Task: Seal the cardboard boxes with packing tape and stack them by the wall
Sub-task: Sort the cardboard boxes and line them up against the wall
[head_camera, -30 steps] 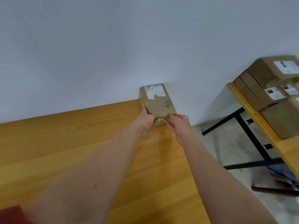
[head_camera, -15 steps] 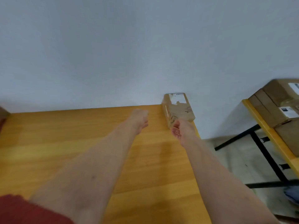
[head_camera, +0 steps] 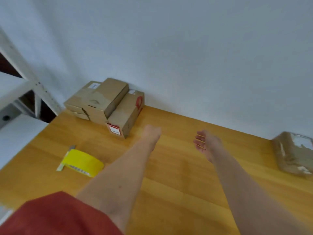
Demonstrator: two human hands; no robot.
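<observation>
- The right grip (head_camera: 205, 143) is over the middle of the bench (head_camera: 169, 184), fingers apart, empty.
- The left grip (head_camera: 151, 133) is blurred; I cannot tell its state.
- One box (head_camera: 294, 153) lies at the bench's right edge, well apart from both.
- A stack of at least three boxes (head_camera: 105, 99) is at the bench's far left corner.
- One tape roll (head_camera: 83, 162) lies on the bench's left side.

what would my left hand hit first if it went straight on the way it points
Likely the wall; the left hand points just right of the red-marked box, though depth is unclear.
</observation>
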